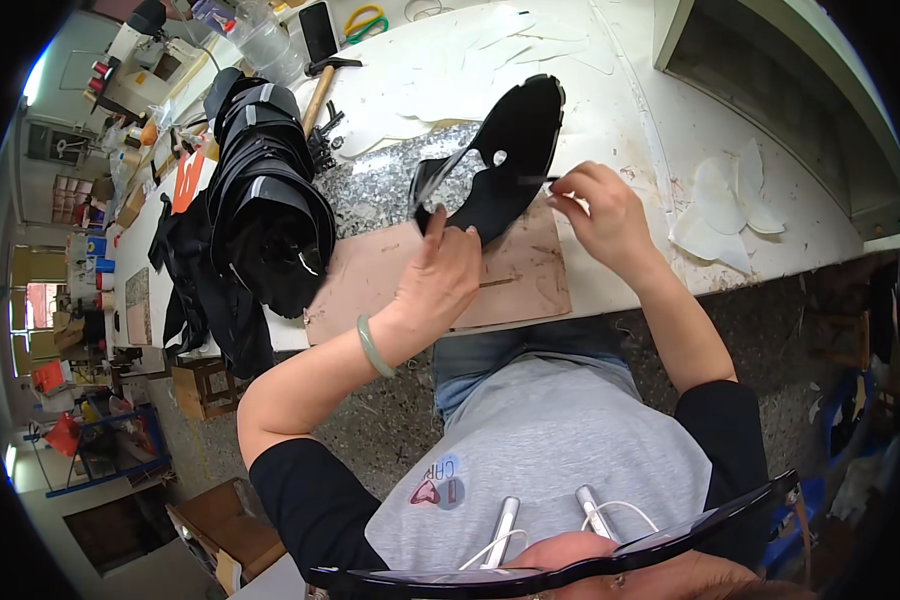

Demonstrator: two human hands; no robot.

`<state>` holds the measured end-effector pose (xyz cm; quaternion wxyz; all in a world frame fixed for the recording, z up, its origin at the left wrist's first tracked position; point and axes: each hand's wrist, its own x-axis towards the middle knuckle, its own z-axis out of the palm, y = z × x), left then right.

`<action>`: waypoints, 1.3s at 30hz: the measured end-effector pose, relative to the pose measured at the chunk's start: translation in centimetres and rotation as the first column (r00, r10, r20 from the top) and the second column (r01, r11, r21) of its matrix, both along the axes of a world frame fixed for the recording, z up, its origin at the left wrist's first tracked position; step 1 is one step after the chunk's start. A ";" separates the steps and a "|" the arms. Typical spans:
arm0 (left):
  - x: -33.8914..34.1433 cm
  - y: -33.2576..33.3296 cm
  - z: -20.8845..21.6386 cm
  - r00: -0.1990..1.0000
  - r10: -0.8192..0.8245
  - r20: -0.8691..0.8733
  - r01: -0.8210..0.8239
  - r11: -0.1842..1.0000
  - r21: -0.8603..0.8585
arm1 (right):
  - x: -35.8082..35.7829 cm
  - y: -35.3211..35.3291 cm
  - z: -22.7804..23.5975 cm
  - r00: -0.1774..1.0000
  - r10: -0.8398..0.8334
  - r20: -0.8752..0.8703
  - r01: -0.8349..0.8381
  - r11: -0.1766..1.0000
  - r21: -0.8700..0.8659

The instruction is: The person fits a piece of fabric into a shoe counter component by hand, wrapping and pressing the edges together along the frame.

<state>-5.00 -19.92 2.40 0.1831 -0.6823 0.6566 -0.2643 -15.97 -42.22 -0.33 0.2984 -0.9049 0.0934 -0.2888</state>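
Observation:
My left hand (445,268) grips the lower edge of a black shoe upper (515,150), the thumb and fingers closed on it. The upper is raised and tilted over the bench, with a round pale opening near its middle. To its right, my right hand (605,212) is closed in a pinch beside the upper's edge. Something thin and dark shows at those fingertips, too small and blurred to name. Under my hands lies a pinkish-brown board (370,285). Behind that is a grey mottled slab (365,190), partly hidden by the upper.
A stack of black shoe uppers (270,200) stands at the left of the white bench (630,90). Beyond it lie a hammer (320,95), a phone (319,32), scissors (365,24) and a clear bottle (267,45). White cut pieces (720,205) lie on the right.

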 end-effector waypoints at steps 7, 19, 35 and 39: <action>0.3 -1.0 -0.2 0.997 -0.049 -0.053 0.055 0.991 0.125 | 0.8 -1.4 -1.3 0.987 -0.061 -0.146 0.084 0.984 0.155; 4.9 -3.1 6.1 0.940 0.023 -0.342 0.103 0.932 0.346 | 2.3 -0.1 -0.5 0.946 0.299 0.122 -0.262 0.932 -0.252; 3.7 -2.5 2.0 0.941 -0.060 -0.332 0.091 0.993 0.077 | 5.5 1.5 0.7 0.796 0.368 -0.481 -0.576 0.706 -0.412; 3.6 -1.8 0.8 0.963 -0.025 -0.268 0.033 0.999 0.025 | 8.6 0.3 3.1 0.628 0.396 -0.670 -0.599 0.795 -0.093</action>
